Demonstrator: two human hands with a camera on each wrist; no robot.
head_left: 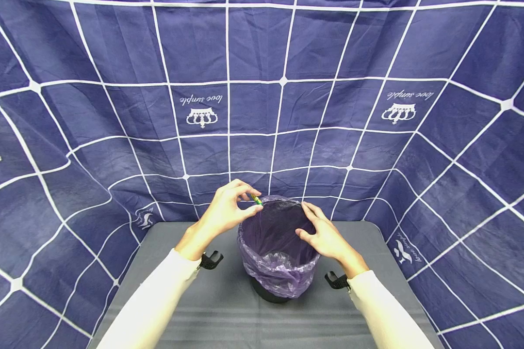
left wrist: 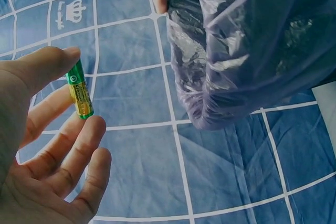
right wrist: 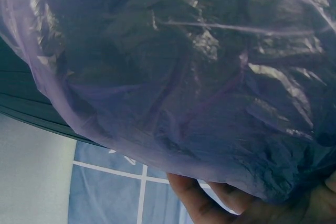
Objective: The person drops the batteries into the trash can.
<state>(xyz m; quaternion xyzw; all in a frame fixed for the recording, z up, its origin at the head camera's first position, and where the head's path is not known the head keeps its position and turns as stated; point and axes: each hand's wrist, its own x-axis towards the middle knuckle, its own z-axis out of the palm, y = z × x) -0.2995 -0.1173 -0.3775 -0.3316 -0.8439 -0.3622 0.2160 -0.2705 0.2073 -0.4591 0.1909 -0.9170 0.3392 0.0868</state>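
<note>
My left hand (head_left: 229, 206) pinches a small green-and-yellow battery (left wrist: 80, 90) between thumb and fingertips. It holds the battery at the far left of the rim of a trash can. That black trash can (head_left: 272, 293) stands on the grey table, lined with a thin purple plastic bag (head_left: 279, 271) folded down over its outside. On the opposite side, my right hand (head_left: 325, 235) grips the lined rim, its thumb inside the opening and its fingers outside. In the right wrist view the bag (right wrist: 157, 103) covers part of those fingers.
The grey table (head_left: 218, 315) carries the trash can. Dark blue cloth (head_left: 253, 106) with white grid lines and crown prints hangs close behind and on both sides. A black wrist mount (head_left: 211, 260) sticks out from each sleeve.
</note>
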